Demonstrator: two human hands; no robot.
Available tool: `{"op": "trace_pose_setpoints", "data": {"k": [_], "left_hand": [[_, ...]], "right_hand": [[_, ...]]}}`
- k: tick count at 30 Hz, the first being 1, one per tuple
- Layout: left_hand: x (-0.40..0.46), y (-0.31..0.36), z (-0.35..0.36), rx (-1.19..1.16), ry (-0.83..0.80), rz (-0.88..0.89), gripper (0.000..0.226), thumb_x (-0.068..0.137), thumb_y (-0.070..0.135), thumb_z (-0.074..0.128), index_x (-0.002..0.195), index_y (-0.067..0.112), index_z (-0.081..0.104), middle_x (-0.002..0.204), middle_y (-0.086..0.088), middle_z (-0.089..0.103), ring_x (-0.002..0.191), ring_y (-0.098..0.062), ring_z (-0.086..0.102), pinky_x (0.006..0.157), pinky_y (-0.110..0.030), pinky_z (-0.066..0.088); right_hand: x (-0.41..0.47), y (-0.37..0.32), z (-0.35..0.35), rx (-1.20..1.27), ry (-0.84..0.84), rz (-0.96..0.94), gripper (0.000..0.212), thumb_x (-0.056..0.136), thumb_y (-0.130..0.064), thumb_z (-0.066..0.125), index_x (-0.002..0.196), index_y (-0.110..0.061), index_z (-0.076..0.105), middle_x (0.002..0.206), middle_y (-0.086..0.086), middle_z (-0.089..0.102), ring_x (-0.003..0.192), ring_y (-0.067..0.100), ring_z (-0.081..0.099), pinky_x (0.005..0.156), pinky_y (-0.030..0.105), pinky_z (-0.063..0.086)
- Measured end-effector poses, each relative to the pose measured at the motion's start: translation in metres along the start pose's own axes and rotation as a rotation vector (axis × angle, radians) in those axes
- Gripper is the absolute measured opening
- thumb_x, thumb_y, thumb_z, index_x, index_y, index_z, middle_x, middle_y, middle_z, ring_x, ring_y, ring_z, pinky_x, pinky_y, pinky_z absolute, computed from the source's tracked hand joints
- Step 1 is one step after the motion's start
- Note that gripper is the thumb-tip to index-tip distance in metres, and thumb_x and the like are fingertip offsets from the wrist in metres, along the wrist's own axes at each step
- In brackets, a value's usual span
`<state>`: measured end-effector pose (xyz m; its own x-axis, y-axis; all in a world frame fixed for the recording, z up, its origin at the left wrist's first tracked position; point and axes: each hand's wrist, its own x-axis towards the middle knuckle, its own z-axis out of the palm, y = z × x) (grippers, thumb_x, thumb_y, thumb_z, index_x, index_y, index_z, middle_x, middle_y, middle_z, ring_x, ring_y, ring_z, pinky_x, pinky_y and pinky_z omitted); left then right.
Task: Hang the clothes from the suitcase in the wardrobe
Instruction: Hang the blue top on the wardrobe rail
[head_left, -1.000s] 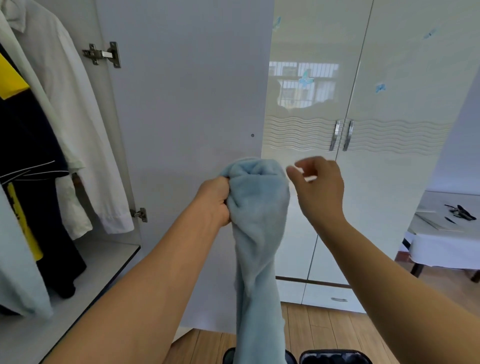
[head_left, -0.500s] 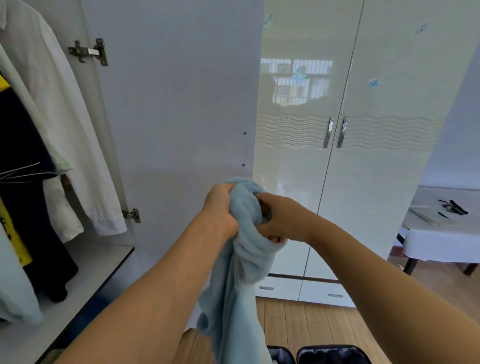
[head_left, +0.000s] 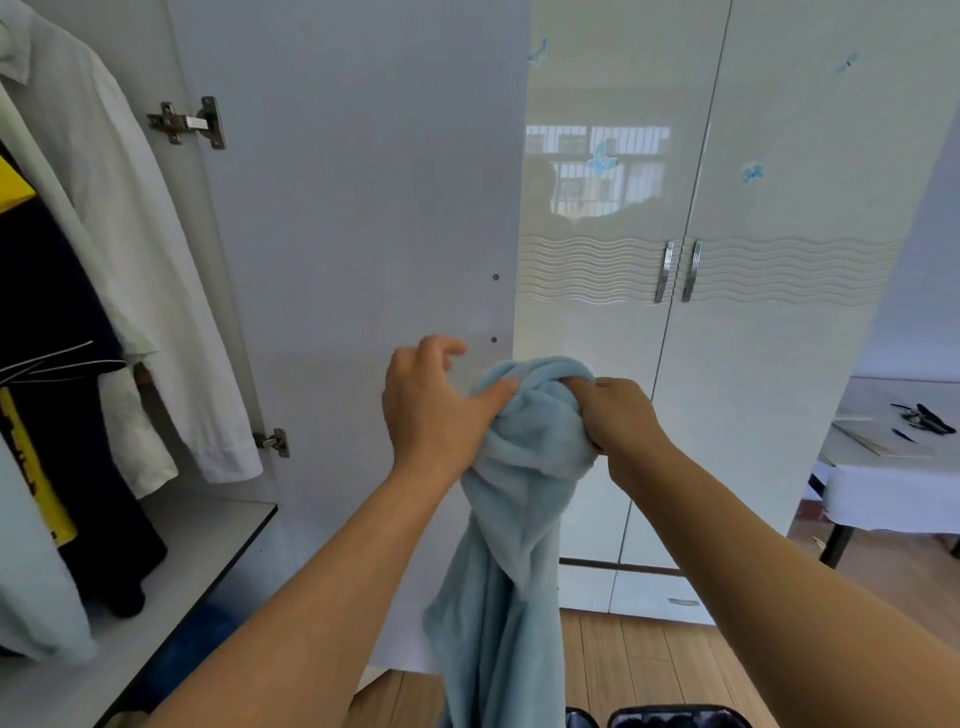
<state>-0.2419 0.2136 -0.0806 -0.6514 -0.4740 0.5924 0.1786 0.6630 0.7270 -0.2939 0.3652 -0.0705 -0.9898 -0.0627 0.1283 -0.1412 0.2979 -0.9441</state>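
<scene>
1. A pale blue garment (head_left: 519, 493) of soft, fleecy cloth is held up in front of the wardrobe (head_left: 779, 364); its top is bunched into a rounded knot of folds, and the rest hangs down in a long limp drape.
2. The right hand (head_left: 621, 415) grips the bunched top from the right, fingers curled into the plush cloth.
3. The left hand (head_left: 434, 402) rests against the left side of the bunch, thumb pressed on the cloth, fingers loosely spread and holding nothing.
4. Behind the hands stands an open door (head_left: 353, 260), matte, flat and pale grey, with two metal hinges (head_left: 189, 123) on its left edge.
5. To its right, closed glossy white doors show embossed wavy lines, small blue butterfly stickers and two slim chrome handles (head_left: 678, 270).
6. In the open compartment to the left hang a white woven shirt (head_left: 135, 260) and a dark garment with yellow patches (head_left: 47, 389), above a smooth white shelf (head_left: 197, 535).
7. At far right, a surface (head_left: 893, 467) under a white cloth stands on wood-plank floor (head_left: 649, 670).
</scene>
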Motion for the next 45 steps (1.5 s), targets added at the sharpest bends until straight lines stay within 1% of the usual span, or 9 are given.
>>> {"op": "trace_pose_setpoints", "data": {"k": [3, 11, 15, 18, 23, 29, 33, 38, 45], "left_hand": [[-0.005, 0.021, -0.002, 0.055, -0.166, 0.184, 0.015, 0.081, 0.038, 0.072, 0.082, 0.024, 0.066, 0.081, 0.006, 0.063, 0.072, -0.008, 0.056, 0.07, -0.022, 0.045], [-0.008, 0.016, 0.007, 0.03, -0.694, -0.2, 0.03, 0.078, 0.022, 0.068, 0.107, 0.016, 0.061, 0.093, -0.005, 0.068, 0.087, -0.026, 0.068, 0.076, -0.041, 0.059], [-0.006, -0.003, 0.018, 0.056, -0.393, -0.144, 0.022, 0.08, 0.01, 0.055, 0.099, 0.017, 0.063, 0.091, -0.003, 0.065, 0.085, -0.024, 0.061, 0.075, -0.039, 0.053], [0.004, -0.018, 0.019, -0.406, -0.243, -0.403, 0.029, 0.072, -0.005, 0.044, 0.064, 0.016, 0.063, 0.066, -0.003, 0.059, 0.069, -0.021, 0.055, 0.069, -0.044, 0.055], [-0.005, -0.011, 0.013, -0.722, -0.348, -0.499, 0.037, 0.073, -0.021, 0.031, 0.064, 0.009, 0.052, 0.059, -0.002, 0.049, 0.061, -0.015, 0.045, 0.056, -0.026, 0.042], [-0.008, -0.01, 0.002, -0.349, -0.763, -0.653, 0.03, 0.085, 0.041, 0.067, 0.1, 0.015, 0.067, 0.096, 0.001, 0.07, 0.09, -0.013, 0.064, 0.065, -0.029, 0.054], [-0.008, -0.013, 0.004, -0.345, -0.589, -0.616, 0.008, 0.092, 0.016, 0.062, 0.087, 0.011, 0.065, 0.09, -0.007, 0.07, 0.074, -0.014, 0.064, 0.056, -0.024, 0.053], [0.005, -0.027, 0.001, -0.907, -0.351, -1.086, 0.021, 0.096, -0.001, 0.045, 0.081, 0.001, 0.059, 0.057, -0.012, 0.066, 0.047, -0.022, 0.064, 0.039, -0.03, 0.052], [0.005, -0.003, 0.001, -1.117, -0.38, -1.065, 0.036, 0.097, 0.009, 0.032, 0.077, -0.006, 0.057, 0.073, -0.02, 0.065, 0.075, -0.029, 0.058, 0.082, -0.039, 0.047]], "right_hand": [[-0.002, -0.003, 0.007, 0.024, 0.034, -0.001, 0.032, 0.092, -0.032, 0.054, 0.087, -0.003, 0.065, 0.093, 0.016, 0.069, 0.087, 0.031, 0.063, 0.081, 0.042, 0.052], [-0.012, 0.007, 0.015, 0.222, 0.037, -0.086, 0.025, 0.091, -0.024, 0.055, 0.085, -0.004, 0.068, 0.077, 0.008, 0.069, 0.071, 0.02, 0.064, 0.064, 0.031, 0.052], [-0.015, 0.004, 0.011, 0.239, -0.058, -0.12, 0.024, 0.089, -0.017, 0.057, 0.068, -0.006, 0.056, 0.055, 0.003, 0.048, 0.05, 0.012, 0.042, 0.048, 0.021, 0.035], [-0.004, 0.011, -0.002, 0.238, 0.059, -0.028, 0.018, 0.086, -0.013, 0.057, 0.07, -0.006, 0.053, 0.062, 0.01, 0.047, 0.058, 0.02, 0.042, 0.051, 0.026, 0.036], [-0.002, 0.015, 0.0, 0.53, 0.036, 0.17, 0.013, 0.091, -0.003, 0.053, 0.08, -0.003, 0.059, 0.08, 0.013, 0.062, 0.074, 0.022, 0.06, 0.069, 0.029, 0.054], [-0.011, 0.012, 0.019, 0.053, 0.006, -0.188, 0.026, 0.084, -0.017, 0.066, 0.091, 0.008, 0.062, 0.082, 0.022, 0.064, 0.074, 0.026, 0.059, 0.072, 0.041, 0.051], [-0.016, 0.009, 0.022, 0.028, -0.047, -0.272, 0.027, 0.086, -0.029, 0.068, 0.079, -0.004, 0.063, 0.071, 0.009, 0.062, 0.067, 0.02, 0.057, 0.069, 0.037, 0.049], [-0.006, 0.031, 0.016, -0.209, 0.013, -0.155, 0.041, 0.087, -0.039, 0.066, 0.078, -0.001, 0.054, 0.069, 0.007, 0.051, 0.063, 0.018, 0.045, 0.058, 0.03, 0.038], [-0.012, 0.033, 0.024, -0.165, 0.191, -0.16, 0.03, 0.087, -0.036, 0.067, 0.096, -0.016, 0.046, 0.082, -0.002, 0.052, 0.073, 0.013, 0.05, 0.063, 0.024, 0.038]]}}
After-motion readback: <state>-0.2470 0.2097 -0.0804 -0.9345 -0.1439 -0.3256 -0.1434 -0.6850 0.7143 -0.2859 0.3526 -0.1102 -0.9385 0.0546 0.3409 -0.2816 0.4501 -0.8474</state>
